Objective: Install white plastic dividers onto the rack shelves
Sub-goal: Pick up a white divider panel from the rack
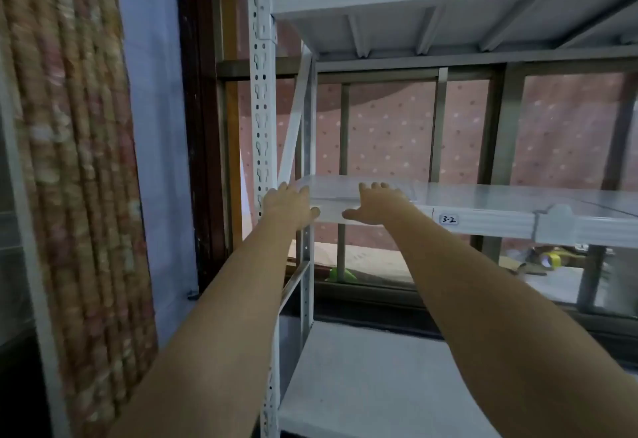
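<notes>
Both hands lie flat with straight fingers, left hand [288,204] and right hand [374,204] pressing a pale plastic divider [345,192] onto the shelf [490,222] marked 3-2. Neither grip encloses anything, so uneven pressure could tilt or slide it from under the palms.

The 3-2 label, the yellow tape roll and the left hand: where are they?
3-2 label [448,219]: head view, middle of the sticker.
Yellow tape roll [553,259]: head view, its yellow side.
Left hand [289,204]: head view, back of the hand.

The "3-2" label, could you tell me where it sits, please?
In the head view, the "3-2" label is on the middle shelf's front edge, just right of the right hand.
</notes>
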Action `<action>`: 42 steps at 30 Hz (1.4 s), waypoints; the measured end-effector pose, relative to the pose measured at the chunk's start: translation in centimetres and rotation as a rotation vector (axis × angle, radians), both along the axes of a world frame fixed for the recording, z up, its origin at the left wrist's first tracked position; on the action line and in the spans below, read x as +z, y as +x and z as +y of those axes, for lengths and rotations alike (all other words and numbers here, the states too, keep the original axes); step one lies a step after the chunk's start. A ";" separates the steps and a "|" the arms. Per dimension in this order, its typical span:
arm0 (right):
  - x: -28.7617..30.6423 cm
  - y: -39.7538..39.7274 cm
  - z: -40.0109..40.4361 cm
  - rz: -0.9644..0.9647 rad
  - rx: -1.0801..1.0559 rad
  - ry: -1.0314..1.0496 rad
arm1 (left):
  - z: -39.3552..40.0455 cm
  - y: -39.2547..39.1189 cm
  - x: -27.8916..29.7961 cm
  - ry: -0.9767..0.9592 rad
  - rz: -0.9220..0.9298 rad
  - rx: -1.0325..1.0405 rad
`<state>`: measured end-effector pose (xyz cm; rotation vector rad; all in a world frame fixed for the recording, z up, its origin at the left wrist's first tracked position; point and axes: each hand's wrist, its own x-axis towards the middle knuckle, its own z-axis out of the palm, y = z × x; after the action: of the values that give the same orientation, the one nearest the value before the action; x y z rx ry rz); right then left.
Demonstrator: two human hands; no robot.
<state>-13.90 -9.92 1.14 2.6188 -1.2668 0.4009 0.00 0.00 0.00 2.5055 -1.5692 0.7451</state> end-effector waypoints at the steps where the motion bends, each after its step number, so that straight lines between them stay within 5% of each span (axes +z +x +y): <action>1: 0.1 0.7 -0.7 -0.005 -0.003 0.017 | -0.8 0.5 0.2 0.016 0.005 0.007; 19: 2.2 6.9 -17.4 -0.008 -0.277 0.220 | -16.0 9.2 2.8 0.121 0.170 0.092; 42: 2.2 9.6 -18.8 0.038 -0.637 0.293 | -19.7 11.1 2.8 0.338 0.038 0.280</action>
<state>-4.28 -28.70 3.31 2.2233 -2.1650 0.0539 11.11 -19.70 2.79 3.0076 -1.4535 0.4861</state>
